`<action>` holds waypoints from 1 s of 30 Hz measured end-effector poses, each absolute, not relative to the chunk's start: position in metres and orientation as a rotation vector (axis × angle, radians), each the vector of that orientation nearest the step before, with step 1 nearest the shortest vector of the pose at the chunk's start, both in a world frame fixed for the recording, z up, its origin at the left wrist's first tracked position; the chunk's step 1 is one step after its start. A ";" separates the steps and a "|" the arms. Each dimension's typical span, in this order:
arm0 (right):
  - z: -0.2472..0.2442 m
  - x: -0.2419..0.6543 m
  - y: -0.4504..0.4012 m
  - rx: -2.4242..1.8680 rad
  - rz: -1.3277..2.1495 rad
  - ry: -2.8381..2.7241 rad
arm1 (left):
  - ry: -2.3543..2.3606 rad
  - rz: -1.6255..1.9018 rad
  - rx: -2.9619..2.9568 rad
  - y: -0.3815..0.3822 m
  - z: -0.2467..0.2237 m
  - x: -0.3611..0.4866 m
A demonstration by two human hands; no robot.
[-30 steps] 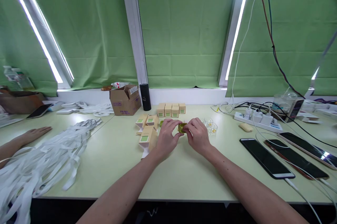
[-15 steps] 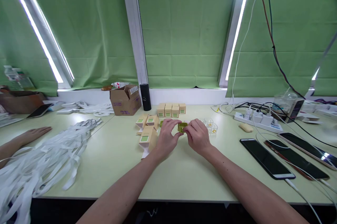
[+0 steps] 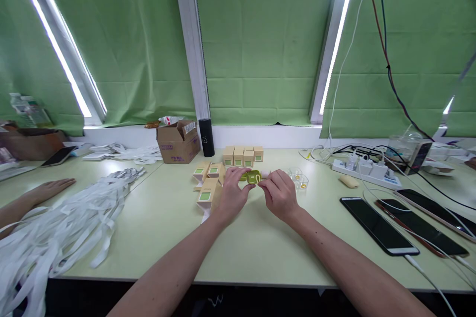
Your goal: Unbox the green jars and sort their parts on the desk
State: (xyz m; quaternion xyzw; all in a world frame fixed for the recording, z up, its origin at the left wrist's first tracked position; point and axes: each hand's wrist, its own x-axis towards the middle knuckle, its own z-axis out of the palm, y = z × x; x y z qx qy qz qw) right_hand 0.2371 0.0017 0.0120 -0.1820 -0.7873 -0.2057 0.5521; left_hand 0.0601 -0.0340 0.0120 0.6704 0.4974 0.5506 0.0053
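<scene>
My left hand (image 3: 234, 192) grips a small green open container (image 3: 254, 176) between thumb and fingers, its hollow side turned toward me. A pale curved strip shows at the container's right side. The fingertips of my right hand (image 3: 279, 192) are pinched together beside that strip; what they hold, if anything, is too small to make out. Left of my left hand are several opened cardboard boxes (image 3: 208, 196) with green labels. Small clear plastic containers (image 3: 302, 181) with yellowish bits inside lie just beyond my right hand.
Several closed small boxes (image 3: 238, 156) stand at the back beside a black cylinder (image 3: 206, 137) and a larger carton (image 3: 178, 142). White straps (image 3: 85, 218) and another person's hand (image 3: 55, 188) are at left. Phones (image 3: 378, 225), cables and a power strip (image 3: 366, 173) occupy the right.
The green container has tilted so its inside faces me more, and the pale strip now shows at its side. My right fingertips have shifted slightly down from its edge.
</scene>
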 end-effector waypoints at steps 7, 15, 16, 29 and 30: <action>0.011 0.239 0.005 -0.459 -0.261 -1.738 | 1.543 1.744 1.875 -0.034 0.015 0.060; 0.011 0.242 0.013 -0.667 0.178 -1.610 | 1.089 1.619 1.113 -0.020 0.015 0.057; 0.011 0.242 0.014 -0.714 0.239 -1.591 | 1.023 1.603 1.043 -0.020 0.015 0.056; 0.021 0.226 0.057 -1.222 0.095 -2.172 | 0.935 1.752 0.731 -0.018 0.020 0.045; 0.023 0.221 0.061 -1.239 -0.009 -2.290 | 0.938 1.764 0.725 -0.018 0.021 0.045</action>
